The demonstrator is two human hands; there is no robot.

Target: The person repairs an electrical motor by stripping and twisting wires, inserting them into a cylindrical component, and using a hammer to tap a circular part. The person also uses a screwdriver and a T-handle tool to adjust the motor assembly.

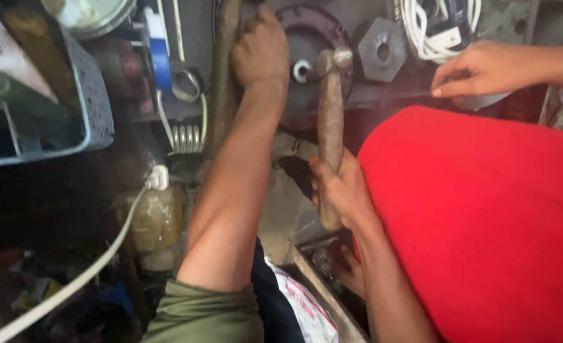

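Red cloth [485,222]: closest to the camera, filling the lower right.
Left hand [260,54]: fingers clenched on a dark upright bar [225,70], beside the round metal disc [307,63].
Right hand [340,190]: fingers wrapped round the wooden handle of a hammer [330,108], its worn, rusty head touching the disc by a small ring.
Progress: hammering looks under way; disc seems still mounted.
Other person's hand [478,70]: upper right, near white cable.

Left arm stretched forward, left hand [260,54] closed in a fist just left of the dark round metal disc [307,44]. Right hand [340,188] below that disc, fingers wrapped tight around a hammer handle [330,127], forearm bent back.
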